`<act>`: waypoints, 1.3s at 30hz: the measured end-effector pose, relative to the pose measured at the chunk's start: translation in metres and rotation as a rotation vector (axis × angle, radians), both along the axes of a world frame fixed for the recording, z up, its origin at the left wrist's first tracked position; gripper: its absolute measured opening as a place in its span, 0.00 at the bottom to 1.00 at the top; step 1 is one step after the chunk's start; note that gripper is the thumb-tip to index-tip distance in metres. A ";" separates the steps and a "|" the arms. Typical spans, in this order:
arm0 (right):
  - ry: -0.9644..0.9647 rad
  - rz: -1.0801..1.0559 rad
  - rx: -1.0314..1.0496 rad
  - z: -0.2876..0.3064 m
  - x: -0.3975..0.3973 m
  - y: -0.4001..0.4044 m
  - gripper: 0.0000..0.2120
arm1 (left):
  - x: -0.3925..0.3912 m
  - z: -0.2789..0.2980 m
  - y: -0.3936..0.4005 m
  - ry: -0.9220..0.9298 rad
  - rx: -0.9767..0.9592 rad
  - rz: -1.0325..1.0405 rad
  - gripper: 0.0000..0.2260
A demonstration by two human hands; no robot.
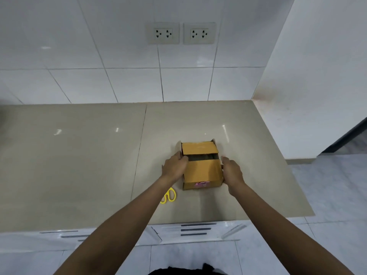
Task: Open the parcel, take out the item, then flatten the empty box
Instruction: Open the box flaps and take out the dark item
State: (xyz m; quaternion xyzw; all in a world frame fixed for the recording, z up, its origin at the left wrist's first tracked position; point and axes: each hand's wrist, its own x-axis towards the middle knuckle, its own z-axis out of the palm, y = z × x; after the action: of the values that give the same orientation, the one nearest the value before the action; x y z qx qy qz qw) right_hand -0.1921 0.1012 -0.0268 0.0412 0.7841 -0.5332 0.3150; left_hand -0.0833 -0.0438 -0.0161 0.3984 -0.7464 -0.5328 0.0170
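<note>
A small brown cardboard box (200, 171) stands on the beige countertop (79, 165), right of centre. Its two top flaps lie nearly flat with a dark gap between them, and something dark shows in the gap. A pink label is on its near side. My left hand (174, 167) rests against the box's left side, fingertips at the edge of the gap. My right hand (232, 171) presses against the right side, fingers pointing away from me. Both hands flank the box and touch it.
Yellow-handled scissors (168, 196) lie on the counter just left of the box, partly under my left forearm. A tiled wall with two sockets (180, 33) stands behind. The counter ends at a wall on the right and at its front edge near me.
</note>
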 end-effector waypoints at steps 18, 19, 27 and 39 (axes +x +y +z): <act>-0.264 0.085 0.123 0.015 -0.033 0.000 0.16 | -0.012 -0.002 -0.022 -0.039 0.285 0.172 0.10; -0.273 0.096 0.117 0.014 -0.032 0.000 0.17 | -0.012 -0.002 -0.021 -0.043 0.287 0.166 0.11; -0.204 0.458 -0.064 0.021 -0.034 0.024 0.26 | -0.005 -0.014 -0.020 -0.040 0.177 0.199 0.08; 0.776 0.730 0.375 -0.034 0.007 0.040 0.44 | 0.017 -0.032 0.004 -0.021 -0.060 -0.497 0.61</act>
State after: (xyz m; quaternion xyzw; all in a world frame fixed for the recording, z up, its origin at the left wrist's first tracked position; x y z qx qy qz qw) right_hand -0.1853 0.1415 -0.0608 -0.3767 0.8871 -0.2173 0.1548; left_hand -0.0662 -0.0403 -0.0484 0.2076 -0.8372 -0.4938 -0.1105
